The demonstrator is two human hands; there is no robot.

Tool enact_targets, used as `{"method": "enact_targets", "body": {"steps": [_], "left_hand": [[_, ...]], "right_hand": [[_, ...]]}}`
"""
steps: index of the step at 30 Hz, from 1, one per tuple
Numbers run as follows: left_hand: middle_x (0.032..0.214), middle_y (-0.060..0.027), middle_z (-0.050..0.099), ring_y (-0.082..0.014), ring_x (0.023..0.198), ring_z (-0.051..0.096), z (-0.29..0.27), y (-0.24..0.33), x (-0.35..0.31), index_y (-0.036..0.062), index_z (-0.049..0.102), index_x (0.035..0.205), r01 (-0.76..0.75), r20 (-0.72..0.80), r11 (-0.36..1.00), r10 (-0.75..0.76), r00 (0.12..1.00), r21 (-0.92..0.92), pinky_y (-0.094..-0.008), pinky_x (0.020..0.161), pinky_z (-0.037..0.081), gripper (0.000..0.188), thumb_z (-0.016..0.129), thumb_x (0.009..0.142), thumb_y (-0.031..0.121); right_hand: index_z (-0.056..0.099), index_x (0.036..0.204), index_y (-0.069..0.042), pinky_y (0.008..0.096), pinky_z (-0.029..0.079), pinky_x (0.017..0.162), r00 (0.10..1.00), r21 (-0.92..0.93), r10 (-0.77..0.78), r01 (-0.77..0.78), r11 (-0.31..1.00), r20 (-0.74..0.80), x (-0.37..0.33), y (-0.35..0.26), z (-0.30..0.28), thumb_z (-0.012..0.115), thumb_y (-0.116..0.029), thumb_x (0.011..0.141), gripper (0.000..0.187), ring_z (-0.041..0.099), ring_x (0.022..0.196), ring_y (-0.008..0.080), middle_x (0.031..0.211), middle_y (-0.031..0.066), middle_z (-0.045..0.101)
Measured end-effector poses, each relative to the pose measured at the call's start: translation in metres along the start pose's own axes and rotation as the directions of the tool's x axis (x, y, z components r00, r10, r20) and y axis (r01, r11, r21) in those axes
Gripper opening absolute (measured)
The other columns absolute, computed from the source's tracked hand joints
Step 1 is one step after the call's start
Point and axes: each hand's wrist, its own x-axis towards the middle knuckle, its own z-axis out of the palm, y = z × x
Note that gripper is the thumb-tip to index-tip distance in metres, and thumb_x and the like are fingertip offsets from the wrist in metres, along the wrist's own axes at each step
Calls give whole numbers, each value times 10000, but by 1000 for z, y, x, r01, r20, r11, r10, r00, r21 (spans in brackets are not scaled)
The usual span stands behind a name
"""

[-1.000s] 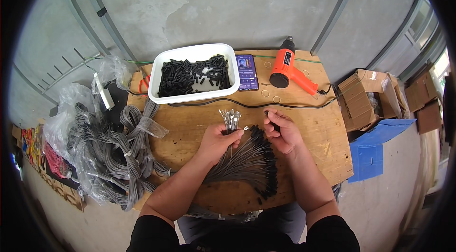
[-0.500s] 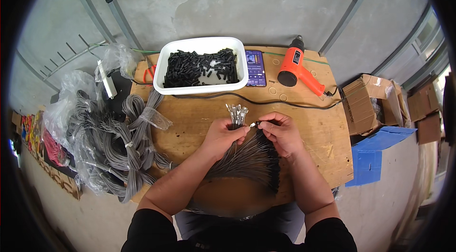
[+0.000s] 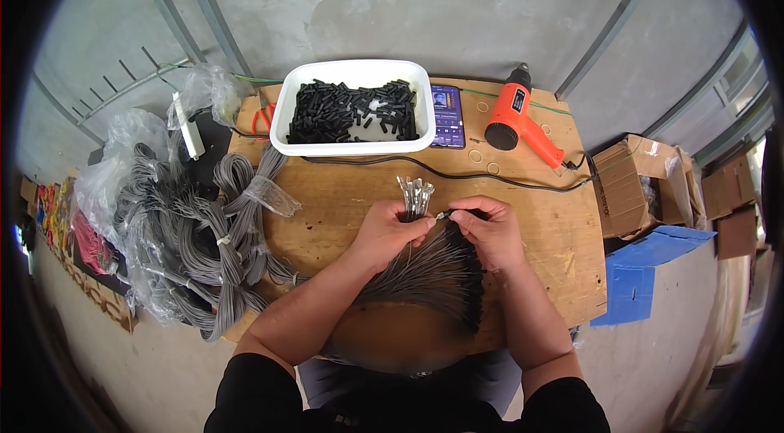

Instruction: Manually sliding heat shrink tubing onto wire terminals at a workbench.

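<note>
Left hand (image 3: 384, 230) closed round bundle of grey wires (image 3: 429, 270), metal ends poking above fist; right hand (image 3: 488, 229) pinching one wire tip beside it, over worktop (image 3: 343, 196)

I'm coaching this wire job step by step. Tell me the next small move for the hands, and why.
Probably add the single wire end pinched by the right hand to the upright bunch of metal-tipped wires gripped in the left hand. Its tip already sits just beside that bunch.
</note>
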Motion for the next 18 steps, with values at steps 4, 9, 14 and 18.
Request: {"method": "enact_targets", "body": {"steps": [4, 9, 14, 18], "left_hand": [[710, -10, 614, -72, 614, 543, 1, 0, 0, -40, 690, 890, -43, 3, 996, 43, 999, 75, -234, 564, 433, 99, 697, 886, 59], [675, 7, 616, -48, 601, 537, 1, 1, -2, -24, 709, 872, -87, -10, 980, 91, 996, 180, -227, 551, 427, 107, 696, 882, 81], [657, 12, 616, -44, 589, 536, -1, -3, -1, -12, 716, 869, -103, -14, 961, 110, 994, 257, -229, 541, 425, 114, 706, 873, 101], [666, 8, 612, -49, 593, 536, 0, -2, -1, -22, 709, 882, -97, -2, 964, 101, 995, 248, -232, 544, 430, 119, 707, 880, 97]], "right_hand": [[710, 1048, -5, 160, 340, 509, 999, -27, -31, 30, 999, -10, 1, 2, 1, 712, -51, 895, 160, 474, 600, 11, 753, -32, 622], [706, 1010, -2, 161, 358, 515, 999, -54, -23, 21, 998, -28, 2, 1, 2, 715, -65, 893, 134, 485, 604, 17, 750, -28, 626], [703, 989, -5, 161, 372, 517, 999, -62, -3, 1, 998, -33, 2, 1, 3, 716, -74, 894, 118, 498, 608, 19, 751, -23, 632], [702, 989, -4, 161, 373, 517, 1000, -73, -6, 6, 997, -7, 1, 0, 3, 715, -75, 896, 118, 500, 608, 20, 752, -21, 634]]}}
